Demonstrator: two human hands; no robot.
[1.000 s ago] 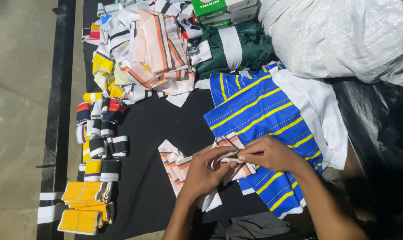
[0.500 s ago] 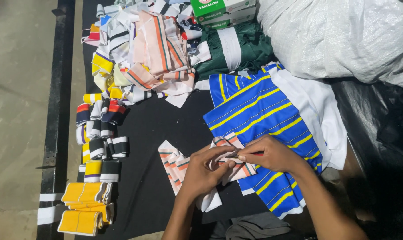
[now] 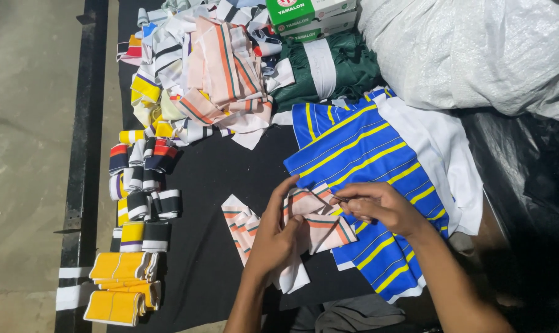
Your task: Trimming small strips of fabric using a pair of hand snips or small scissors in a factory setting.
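My left hand (image 3: 274, 231) presses down on a small pink piece of fabric with orange and dark stripes (image 3: 319, 223) that lies on the black table (image 3: 212, 179). My right hand (image 3: 378, 206) pinches the upper edge of the same piece, and a thin dark tool seems to show at its fingertips, too small to make out. Under and to the right of the hands lies a stack of blue fabric with yellow stripes (image 3: 359, 154). A second folded pink striped piece (image 3: 239, 225) sits just left of my left hand.
Rolled striped collar bands (image 3: 141, 185) and yellow folded ones (image 3: 119, 287) line the table's left edge. A heap of pink and striped pieces (image 3: 212, 74) lies at the back, with green fabric (image 3: 329, 65), green-and-white boxes (image 3: 310, 15) and a white sack (image 3: 477, 49).
Both hands have stayed on the pink striped piece, with only small shifts of the fingers. Nothing else has moved.
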